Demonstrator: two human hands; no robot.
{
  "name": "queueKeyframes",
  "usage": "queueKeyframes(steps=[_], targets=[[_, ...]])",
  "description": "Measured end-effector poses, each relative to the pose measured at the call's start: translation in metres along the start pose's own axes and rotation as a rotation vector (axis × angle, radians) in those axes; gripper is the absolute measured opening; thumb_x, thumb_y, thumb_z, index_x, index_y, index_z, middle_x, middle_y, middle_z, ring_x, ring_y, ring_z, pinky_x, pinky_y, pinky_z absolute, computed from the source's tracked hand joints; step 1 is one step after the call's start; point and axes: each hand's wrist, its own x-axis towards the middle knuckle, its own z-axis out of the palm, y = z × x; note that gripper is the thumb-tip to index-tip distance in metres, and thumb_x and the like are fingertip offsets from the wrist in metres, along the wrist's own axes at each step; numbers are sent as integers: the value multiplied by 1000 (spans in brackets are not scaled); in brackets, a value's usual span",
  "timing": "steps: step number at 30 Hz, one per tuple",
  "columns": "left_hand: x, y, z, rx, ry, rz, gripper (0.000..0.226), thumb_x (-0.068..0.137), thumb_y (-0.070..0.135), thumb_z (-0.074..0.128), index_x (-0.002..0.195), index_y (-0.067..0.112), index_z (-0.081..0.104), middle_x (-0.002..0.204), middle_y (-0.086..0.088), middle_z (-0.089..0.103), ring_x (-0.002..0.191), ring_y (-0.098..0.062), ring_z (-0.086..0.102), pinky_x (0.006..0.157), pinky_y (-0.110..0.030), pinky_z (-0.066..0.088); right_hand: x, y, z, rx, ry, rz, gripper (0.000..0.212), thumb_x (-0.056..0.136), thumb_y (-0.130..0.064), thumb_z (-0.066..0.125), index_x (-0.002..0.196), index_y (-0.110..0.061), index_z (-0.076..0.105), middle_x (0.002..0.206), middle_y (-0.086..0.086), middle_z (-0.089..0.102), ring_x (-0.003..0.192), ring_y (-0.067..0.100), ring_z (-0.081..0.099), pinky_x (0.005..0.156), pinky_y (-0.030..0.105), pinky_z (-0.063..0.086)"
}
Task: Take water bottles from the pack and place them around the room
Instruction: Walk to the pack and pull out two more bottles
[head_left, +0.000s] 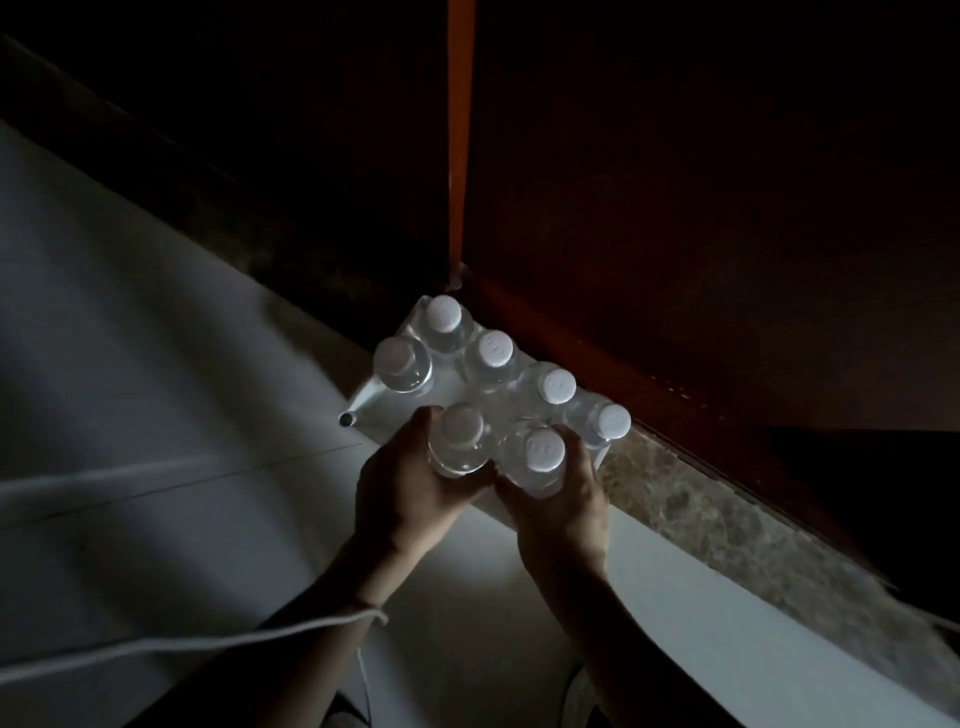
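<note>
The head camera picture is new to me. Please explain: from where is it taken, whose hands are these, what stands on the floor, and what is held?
No machine is here. A person wears one wide-angle camera on the head, so the picture looks down at their own two hands in a dim room.

On the pale floor, against a dark wooden wall, stands a pack of water bottles with white caps, its plastic wrap torn open. Seven caps show.

The left hand curls round the near-left bottle. The right hand curls round the bottle beside it. Whether either bottle is lifted yet, I cannot tell.

A white cord crosses the left forearm; what it belongs to is unclear.
</note>
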Motion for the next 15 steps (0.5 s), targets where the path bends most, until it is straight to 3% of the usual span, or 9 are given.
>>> queueKeyframes(steps=[4, 5, 8, 11, 15], targets=[[-15, 56, -73, -162, 36, 48, 60, 59, 60, 78, 108, 28, 65, 96, 11, 76, 87, -13, 73, 73, -35, 58, -22, -70, -45, 65, -48, -68, 63, 54, -65, 71, 110, -50, 46, 105, -12, 68, 92, 9, 66, 71, 19, 49], [-17, 74, -95, -201, 52, 67, 62, 60, 57, 79, 110, 23, 66, 98, 9, 76, 88, -13, 72, 73, -36, 58, -27, -93, -58, 100, -69, -84, 60, 55, -63, 74, 106, -51, 45, 105, -12, 69, 92, 9, 67, 72, 22, 52], [-21, 137, -162, -350, 102, 57, 66, 60, 53, 81, 114, 18, 66, 101, 4, 76, 93, -13, 73, 76, -38, 60, -41, -172, -98, 261, -126, -125, 52, 62, -55, 80, 102, -35, 55, 99, -4, 72, 90, 15, 71, 73, 44, 61], [-26, 203, -230, -516, 106, 29, 65, 57, 51, 84, 115, 30, 64, 103, 7, 76, 97, -8, 73, 77, -29, 61, -55, -260, -143, 437, -191, -163, 41, 63, -36, 84, 97, -30, 61, 91, 7, 73, 83, 27, 74, 70, 50, 62], [-42, 295, -328, -680, 78, 87, 47, 55, 43, 85, 96, 56, 66, 98, 20, 77, 88, 1, 74, 64, -10, 55, -82, -374, -214, 620, -377, -195, 40, 68, -15, 80, 103, -22, 62, 88, 7, 76, 77, 25, 76, 61, 36, 61]])
